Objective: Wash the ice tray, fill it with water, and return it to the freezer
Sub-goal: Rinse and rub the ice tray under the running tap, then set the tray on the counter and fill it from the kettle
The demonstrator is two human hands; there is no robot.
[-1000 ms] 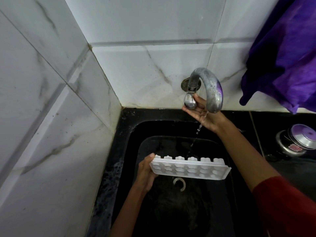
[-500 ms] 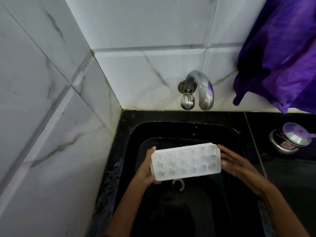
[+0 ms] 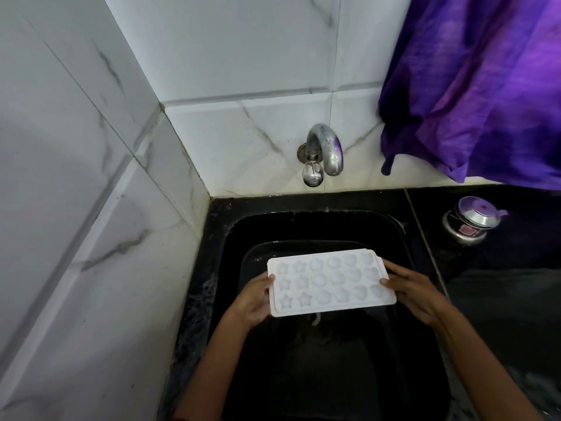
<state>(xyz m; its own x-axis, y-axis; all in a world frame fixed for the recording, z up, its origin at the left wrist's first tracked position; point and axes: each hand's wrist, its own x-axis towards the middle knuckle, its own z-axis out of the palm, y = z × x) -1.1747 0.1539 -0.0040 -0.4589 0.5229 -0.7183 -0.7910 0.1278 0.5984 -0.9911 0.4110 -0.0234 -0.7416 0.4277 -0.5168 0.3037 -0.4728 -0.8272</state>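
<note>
A white ice tray (image 3: 331,284) with star and round moulds is held level, cavities up, over the black sink (image 3: 230,232). My left hand (image 3: 253,300) grips its left short edge, thumb on top. My right hand (image 3: 414,291) grips the right short edge, thumb on the rim. The chrome tap (image 3: 323,150) juts from the tiled wall above the sink, and no water runs from it.
White marble tiles close off the left side and the back. A purple cloth (image 3: 473,86) hangs at the upper right. A small steel pot with a lid (image 3: 469,220) sits on the black counter right of the sink.
My right hand left the tap and took the tray's right edge. The water stream stopped. The tray turned from tilted on edge to level, cavities up.
</note>
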